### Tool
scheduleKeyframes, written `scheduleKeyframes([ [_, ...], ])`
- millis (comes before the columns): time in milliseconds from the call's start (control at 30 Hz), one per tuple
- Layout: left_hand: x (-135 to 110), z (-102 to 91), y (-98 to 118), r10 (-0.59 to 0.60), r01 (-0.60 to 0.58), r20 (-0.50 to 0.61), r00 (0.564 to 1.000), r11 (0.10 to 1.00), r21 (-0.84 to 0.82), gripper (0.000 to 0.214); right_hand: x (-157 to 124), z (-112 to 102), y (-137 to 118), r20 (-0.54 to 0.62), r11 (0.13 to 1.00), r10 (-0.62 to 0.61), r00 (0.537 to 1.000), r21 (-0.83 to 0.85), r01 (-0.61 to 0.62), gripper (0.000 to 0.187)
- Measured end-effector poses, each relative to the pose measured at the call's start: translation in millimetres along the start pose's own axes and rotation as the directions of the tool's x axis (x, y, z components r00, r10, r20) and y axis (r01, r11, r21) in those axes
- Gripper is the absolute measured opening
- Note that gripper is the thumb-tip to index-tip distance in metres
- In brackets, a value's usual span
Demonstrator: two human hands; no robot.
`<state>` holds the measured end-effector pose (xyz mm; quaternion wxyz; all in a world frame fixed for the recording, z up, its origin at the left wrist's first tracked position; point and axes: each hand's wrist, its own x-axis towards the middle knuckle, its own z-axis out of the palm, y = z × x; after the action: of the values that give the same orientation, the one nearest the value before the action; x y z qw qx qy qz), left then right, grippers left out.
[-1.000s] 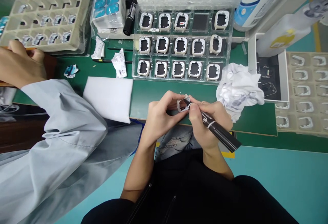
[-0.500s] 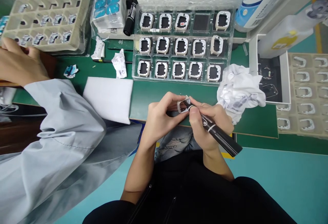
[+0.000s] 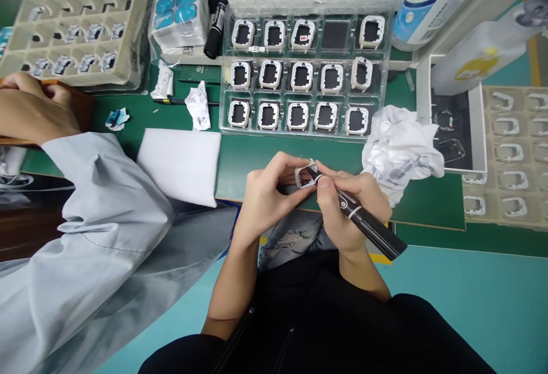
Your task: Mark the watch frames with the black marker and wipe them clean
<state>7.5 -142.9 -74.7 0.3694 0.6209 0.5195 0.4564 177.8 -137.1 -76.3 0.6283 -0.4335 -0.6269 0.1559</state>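
Note:
My left hand (image 3: 268, 194) pinches a small white square frame (image 3: 303, 176) above the green mat's front edge (image 3: 257, 160). My right hand (image 3: 346, 202) grips a black marker pen (image 3: 363, 222), whose tip rests on the frame. Beyond the hands lies a clear plastic tray (image 3: 303, 134) with three rows of the same white frames; one pocket in its back row holds no frame.
A co-worker's grey sleeve (image 3: 98, 231) and hand (image 3: 29, 108) fill the left side. A crumpled white cloth (image 3: 400, 148) lies right of my hands, a white pad (image 3: 182, 163) to the left. Beige part trays (image 3: 77, 31) (image 3: 509, 151) sit at both ends, another marker (image 3: 214, 23) at the back.
My hands stay in place with the marker tip on the frame. The co-worker's hand at the left has curled and shifted slightly.

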Motion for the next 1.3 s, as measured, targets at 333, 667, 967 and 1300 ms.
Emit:
scheduleKeyframes([
  [333, -1.2, -1.3, 0.5, 0.035, -0.034, -0.018, 0.999, 0.998, 0.055, 0.05, -1.4, 0.2, -1.0, -0.008, 0.999, 0.042, 0.999, 0.023, -0.042, 0.016],
  [667, 1.1, -0.6, 3.4, 0.017, -0.017, 0.008, 1.0, 1.0, 0.006, 0.043, 7.0, -2.3, -4.2, 0.016, 0.995, 0.08, 0.997, 0.065, -0.08, 0.018],
  [967, 8.9, -3.0, 5.9, -0.03, 0.034, 0.055, 0.998, 0.995, -0.09, 0.057, -1.2, -2.9, 1.0, -0.014, 0.988, 0.132, 0.991, 0.084, -0.131, 0.019],
  [1300, 9.4, -2.2, 9.8, -0.004, 0.005, 0.003, 1.0, 0.996, -0.093, 0.063, -2.1, -2.9, 1.2, -0.024, 0.975, 0.119, 0.993, 0.193, -0.113, 0.017],
])
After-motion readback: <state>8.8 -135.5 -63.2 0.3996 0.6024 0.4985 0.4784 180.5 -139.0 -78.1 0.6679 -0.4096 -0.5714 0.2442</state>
